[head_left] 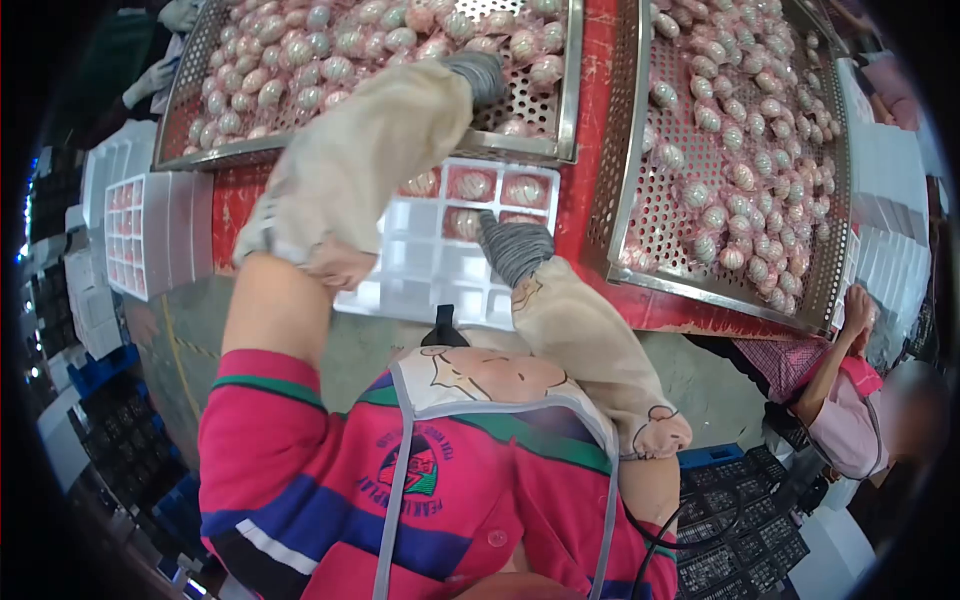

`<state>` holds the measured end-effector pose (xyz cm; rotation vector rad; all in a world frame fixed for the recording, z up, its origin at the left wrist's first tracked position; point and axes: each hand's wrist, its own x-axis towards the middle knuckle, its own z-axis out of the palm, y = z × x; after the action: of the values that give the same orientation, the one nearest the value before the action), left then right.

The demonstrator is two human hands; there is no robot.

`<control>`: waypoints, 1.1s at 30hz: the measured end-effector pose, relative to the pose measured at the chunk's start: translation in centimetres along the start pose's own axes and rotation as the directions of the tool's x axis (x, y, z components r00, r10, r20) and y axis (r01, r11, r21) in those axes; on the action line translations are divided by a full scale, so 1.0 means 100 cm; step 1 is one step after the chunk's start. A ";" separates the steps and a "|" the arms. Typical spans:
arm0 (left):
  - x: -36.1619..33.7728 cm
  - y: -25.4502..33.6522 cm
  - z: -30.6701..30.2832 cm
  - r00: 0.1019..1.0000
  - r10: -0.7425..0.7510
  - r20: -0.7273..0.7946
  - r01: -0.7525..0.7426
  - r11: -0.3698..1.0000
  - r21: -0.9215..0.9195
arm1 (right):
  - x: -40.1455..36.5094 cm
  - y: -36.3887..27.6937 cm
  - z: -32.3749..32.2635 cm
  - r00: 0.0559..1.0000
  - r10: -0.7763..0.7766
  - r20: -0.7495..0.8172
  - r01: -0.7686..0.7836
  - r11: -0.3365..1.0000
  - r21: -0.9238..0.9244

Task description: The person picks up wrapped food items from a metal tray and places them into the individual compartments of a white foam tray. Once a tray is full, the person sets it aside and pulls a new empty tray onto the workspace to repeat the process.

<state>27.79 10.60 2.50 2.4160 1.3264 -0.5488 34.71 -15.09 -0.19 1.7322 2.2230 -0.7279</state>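
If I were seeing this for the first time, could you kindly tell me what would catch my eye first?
Probably the wrapped, striped pieces, heaped in the left metal tray and the right metal tray on the red surface. Next comes the part-filled white divided box in front of the left tray, with the gloved right hand at it and the gloved left hand at that tray's near edge. The bright pink shirt stands out at the bottom.

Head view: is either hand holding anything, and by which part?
Can't tell. Left hand is over the metal tray, grip unclear; right hand is at the white tray, by a wrapped ball, no clear hold.
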 end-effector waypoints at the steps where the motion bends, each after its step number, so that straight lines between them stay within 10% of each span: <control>1: 0.034 -0.008 0.027 1.000 0.013 -0.008 -0.013 1.000 0.000 | -0.001 0.001 0.003 1.000 0.001 -0.004 0.000 1.000 0.012; 3: 0.081 -0.022 0.088 0.869 -0.056 -0.492 0.045 0.998 -0.035 | -0.005 0.003 0.008 1.000 0.005 -0.007 -0.005 1.000 0.029; 6: 0.050 -0.007 0.033 0.995 0.008 -0.096 -0.011 1.000 -0.029 | -0.008 0.007 0.018 1.000 0.009 -0.024 -0.008 0.999 0.038; 8: 0.017 -0.011 0.006 0.985 0.033 -0.167 -0.066 0.978 -0.198 | -0.011 0.006 0.019 0.999 0.037 -0.014 -0.036 0.998 0.057; 10: -0.004 -0.038 -0.010 0.887 0.265 -0.378 -0.452 0.666 -0.593 | -0.015 0.001 0.009 0.994 0.109 0.004 -0.109 0.987 0.118; 12: -0.116 -0.006 -0.027 0.728 0.388 -0.566 -0.563 0.808 -0.171 | -0.012 0.004 0.018 0.993 0.096 -0.069 -0.090 0.992 0.094; 14: -0.154 0.014 -0.028 0.943 0.004 -0.334 -0.309 0.387 -0.869 | -0.012 0.005 0.019 0.990 0.093 -0.108 -0.081 0.991 0.111; 21: -0.231 -0.047 0.102 0.949 0.220 0.227 0.180 0.215 -0.960 | -0.017 0.006 0.020 0.984 0.030 -0.175 -0.020 0.998 0.059; 29: -0.252 -0.038 0.123 0.987 -0.159 0.005 0.071 0.411 -0.909 | -0.036 -0.038 -0.014 0.939 -0.025 -0.343 0.106 0.970 0.218; 33: -0.243 -0.060 0.154 0.879 0.097 -0.468 -0.367 0.764 -0.530 | -0.007 -0.067 0.012 0.964 -0.007 -0.267 0.037 0.993 0.109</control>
<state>8.07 -11.06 0.17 2.1349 1.0760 0.4470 28.42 -17.48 0.76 1.9662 2.4199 -0.6722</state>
